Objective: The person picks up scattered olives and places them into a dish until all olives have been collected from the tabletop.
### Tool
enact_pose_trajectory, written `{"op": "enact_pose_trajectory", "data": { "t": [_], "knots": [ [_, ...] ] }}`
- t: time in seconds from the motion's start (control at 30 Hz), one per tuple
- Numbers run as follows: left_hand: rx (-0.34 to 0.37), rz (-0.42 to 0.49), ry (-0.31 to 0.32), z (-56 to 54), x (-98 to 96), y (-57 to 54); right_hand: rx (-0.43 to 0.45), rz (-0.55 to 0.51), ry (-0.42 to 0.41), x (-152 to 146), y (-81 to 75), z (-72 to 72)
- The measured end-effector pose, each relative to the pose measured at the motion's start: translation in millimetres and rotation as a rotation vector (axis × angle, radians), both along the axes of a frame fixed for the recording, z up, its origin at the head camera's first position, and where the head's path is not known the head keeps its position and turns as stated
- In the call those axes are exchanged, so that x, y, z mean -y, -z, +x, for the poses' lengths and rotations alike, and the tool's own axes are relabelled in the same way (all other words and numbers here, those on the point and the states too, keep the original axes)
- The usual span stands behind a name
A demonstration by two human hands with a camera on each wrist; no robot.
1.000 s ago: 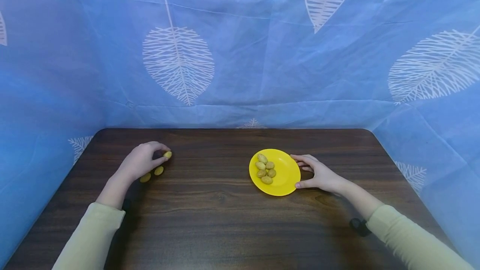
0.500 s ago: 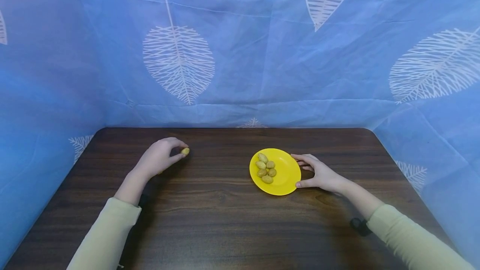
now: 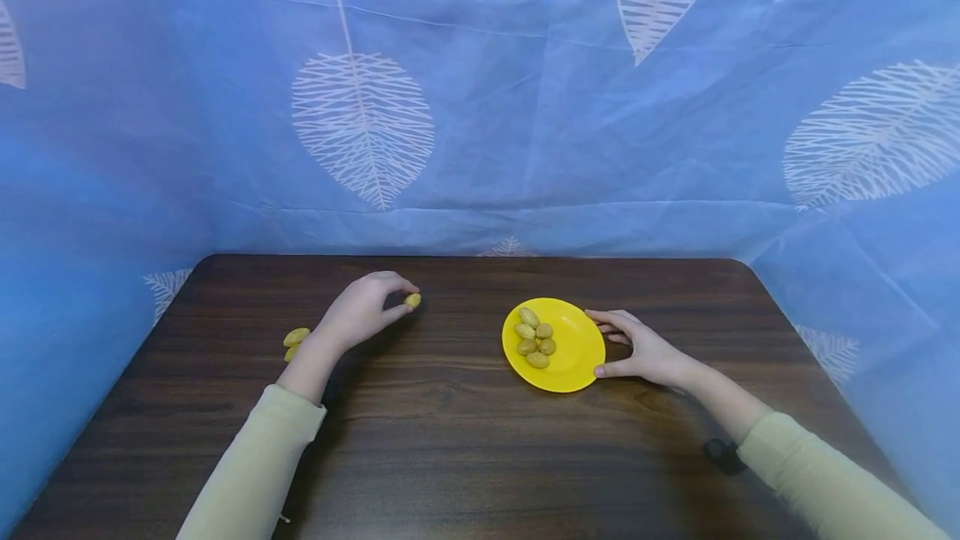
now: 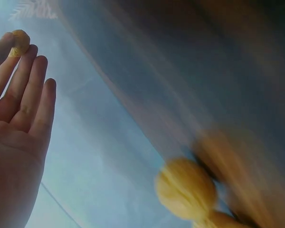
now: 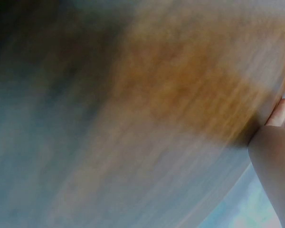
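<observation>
In the head view my left hand [image 3: 360,311] pinches a small yellow oval, like a fruit or nut [image 3: 412,300], between thumb and fingertips above the table. The left wrist view shows the pinched oval [image 4: 21,43] at the tips, the other fingers fairly straight. Two more yellow ovals [image 3: 296,337] lie near that wrist, one partly hidden by it. On the right, a yellow plate [image 3: 577,348] carries several similar ovals [image 3: 537,360] on its left half. My right hand [image 3: 637,352] holds the plate's right rim, thumb at the near side and fingers farther back.
The dark wooden table [image 3: 450,457] reaches back to a blue cloth [image 3: 480,132] with white leaf prints, which also hangs at both sides. A small black object [image 3: 723,455] shows beside the right sleeve.
My left hand has carried the pinched oval rightward, away from the two ovals left on the table and towards the plate. The right hand and plate stay in place.
</observation>
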State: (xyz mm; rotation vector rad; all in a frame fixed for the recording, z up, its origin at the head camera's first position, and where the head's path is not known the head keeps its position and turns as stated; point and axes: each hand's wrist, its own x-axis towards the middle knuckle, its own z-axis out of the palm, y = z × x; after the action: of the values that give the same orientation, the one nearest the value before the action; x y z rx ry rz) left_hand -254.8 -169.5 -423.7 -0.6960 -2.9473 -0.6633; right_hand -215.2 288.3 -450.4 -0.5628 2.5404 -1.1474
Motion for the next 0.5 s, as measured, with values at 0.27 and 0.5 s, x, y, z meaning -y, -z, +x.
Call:
{"op": "enact_pose_trajectory", "data": {
  "t": [0.27, 0.5],
  "knots": [
    [0.004, 0.015, 0.047, -2.4, -28.1, -1.0, -0.006, 0.007, -0.006, -2, 1.0, -0.3],
    [-0.021, 0.043, 0.09, -1.7, -50.4, -0.2, 0.0, 0.003, -0.007, -2, 2.5, -1.3]
  ]
}}
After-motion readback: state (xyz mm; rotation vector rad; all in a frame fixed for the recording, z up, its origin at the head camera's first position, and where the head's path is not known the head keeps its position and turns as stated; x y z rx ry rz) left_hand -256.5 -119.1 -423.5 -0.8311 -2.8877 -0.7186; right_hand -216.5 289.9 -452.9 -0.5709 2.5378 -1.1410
